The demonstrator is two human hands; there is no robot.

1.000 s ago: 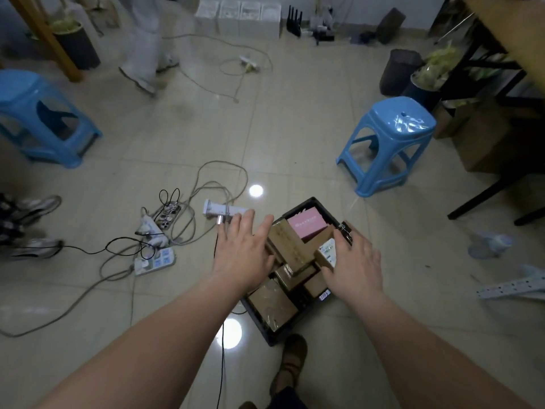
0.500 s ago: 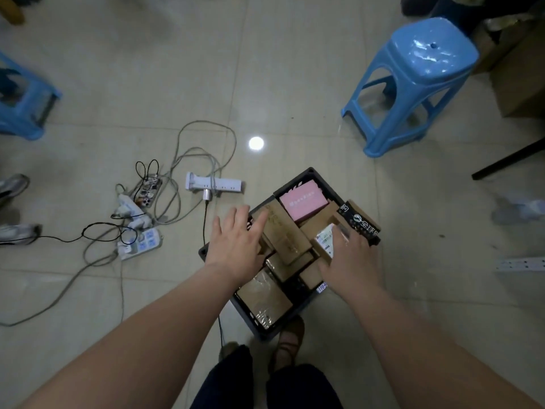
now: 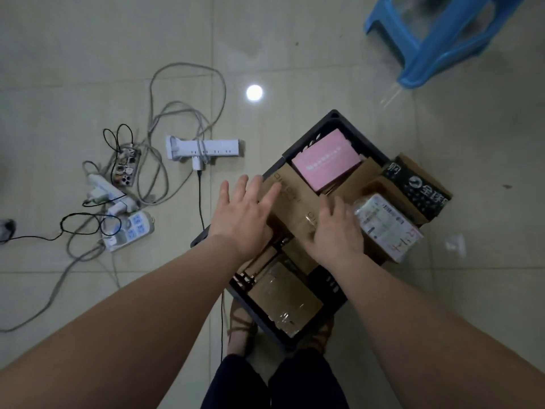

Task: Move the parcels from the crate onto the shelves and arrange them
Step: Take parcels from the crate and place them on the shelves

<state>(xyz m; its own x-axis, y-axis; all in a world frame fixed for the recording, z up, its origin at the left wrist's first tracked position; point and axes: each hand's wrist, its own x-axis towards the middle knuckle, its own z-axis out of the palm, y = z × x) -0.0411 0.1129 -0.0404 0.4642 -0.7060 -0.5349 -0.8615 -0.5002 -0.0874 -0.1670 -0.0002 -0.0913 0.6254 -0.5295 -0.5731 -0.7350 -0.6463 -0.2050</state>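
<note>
Open floor (image 3: 472,290) right of crate (image 3: 298,144); cables (image 3: 200,199), power strips (image 3: 203,147) left.

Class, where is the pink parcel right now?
In the head view, the pink parcel lies at the far end of the black crate, right of centre, just beyond the right hand.

tiled floor (image 3: 295,39) carries black crate (image 3: 333,119), power strips (image 3: 206,147), blue stool (image 3: 436,33).

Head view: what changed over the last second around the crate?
The right hand moved left, off the white-labelled parcel onto the long brown carton; whether it grips is unclear. The left hand stays spread at that carton's left edge. The view tilted down. Pink box and crate stay put.
</note>
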